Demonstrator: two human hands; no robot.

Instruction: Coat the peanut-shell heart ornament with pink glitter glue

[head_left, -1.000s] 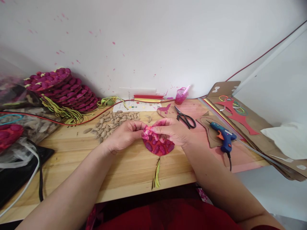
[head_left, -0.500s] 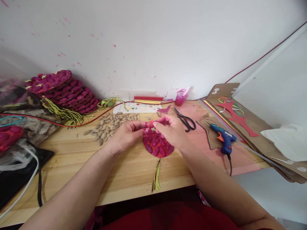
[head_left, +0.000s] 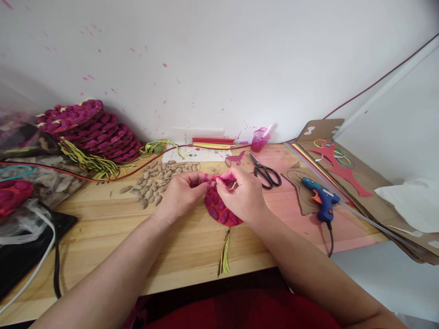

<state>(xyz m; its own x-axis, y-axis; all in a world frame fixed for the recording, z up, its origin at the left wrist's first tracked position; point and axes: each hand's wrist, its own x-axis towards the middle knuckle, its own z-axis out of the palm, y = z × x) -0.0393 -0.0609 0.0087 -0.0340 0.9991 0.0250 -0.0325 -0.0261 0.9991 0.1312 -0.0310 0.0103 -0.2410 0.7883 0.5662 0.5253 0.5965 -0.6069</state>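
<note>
A red disc covered with purple-painted peanut shells (head_left: 218, 211) lies on the wooden table, with a yellow-green and dark thread tassel (head_left: 224, 256) trailing from its lower edge. My left hand (head_left: 183, 194) is closed, thumb against fingers, at the disc's upper left. From the other side my right hand (head_left: 242, 194) pinches too, covering the disc's right part. The fingertips of both hands meet over the disc's top edge, where a bit of red shows. Whatever small thing is between them is hidden.
Loose peanuts (head_left: 151, 183) are spread behind my left hand. Black-handled scissors (head_left: 265, 173) and a blue glue gun (head_left: 318, 196) lie to the right. A stack of similar purple discs (head_left: 92, 128) leans at the back left. A cup of pink paint (head_left: 259, 140) stands by the wall.
My right hand has shifted slightly left and turned, its fingertips pinching closer to the left ones. It now covers more of the disc's right side. The disc stays in place.
</note>
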